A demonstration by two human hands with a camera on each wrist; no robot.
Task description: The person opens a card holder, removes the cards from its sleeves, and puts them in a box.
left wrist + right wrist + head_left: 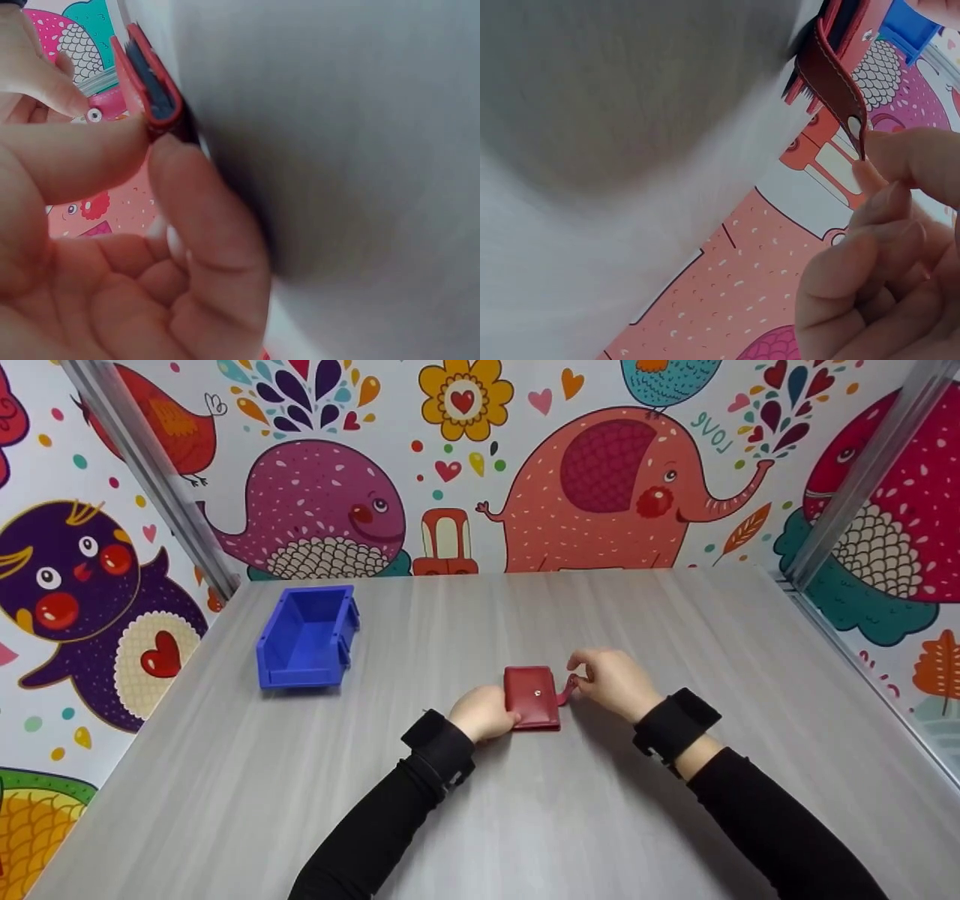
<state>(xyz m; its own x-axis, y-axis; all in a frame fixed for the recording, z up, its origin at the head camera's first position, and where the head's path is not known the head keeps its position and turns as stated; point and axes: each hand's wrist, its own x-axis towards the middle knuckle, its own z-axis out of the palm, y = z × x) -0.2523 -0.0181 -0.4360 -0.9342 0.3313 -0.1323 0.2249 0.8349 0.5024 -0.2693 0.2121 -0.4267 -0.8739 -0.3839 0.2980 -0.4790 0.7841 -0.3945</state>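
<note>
A small red wallet (531,701) with a metal snap stud on its cover lies on the table. My left hand (482,713) pinches its left edge between thumb and fingers; the left wrist view shows the thumb on top and a finger against the folded spine (166,120). On the other side, my right hand (616,682) pinches the tip of the wallet's snap strap (832,82), which is unfastened and pulled out away from the cover. Dark inner layers show between the covers in both wrist views.
A blue plastic bin (307,637) stands at the back left of the pale wood-grain table (420,630). Panels with cartoon animals (600,495) enclose the back and sides, with metal posts (150,472) at the corners.
</note>
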